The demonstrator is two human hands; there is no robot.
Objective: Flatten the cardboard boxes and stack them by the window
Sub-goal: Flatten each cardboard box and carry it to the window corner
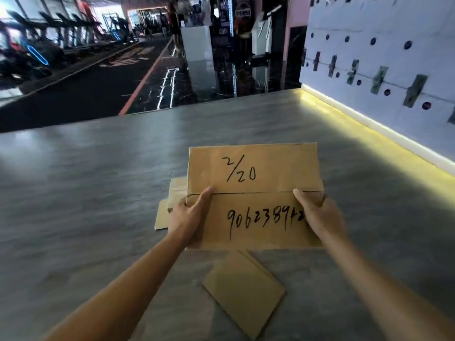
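Note:
A flattened brown cardboard box (253, 173) with "2/20" and a long number handwritten in black marker is held out in front of me over the grey floor. My left hand (188, 217) grips its left edge, thumb on top near the centre crease. My right hand (317, 215) grips the right edge the same way. Another flat cardboard piece (243, 291) lies on the floor below, turned diagonally. More flat cardboard (170, 205) shows under the held box at its left side.
The grey floor (86, 193) ends at a step down to a dark glossy floor (197, 89). A pale wall (369, 57) with dark round holes and a yellow light strip along its base runs on the right. Gym machines (37, 45) stand far left.

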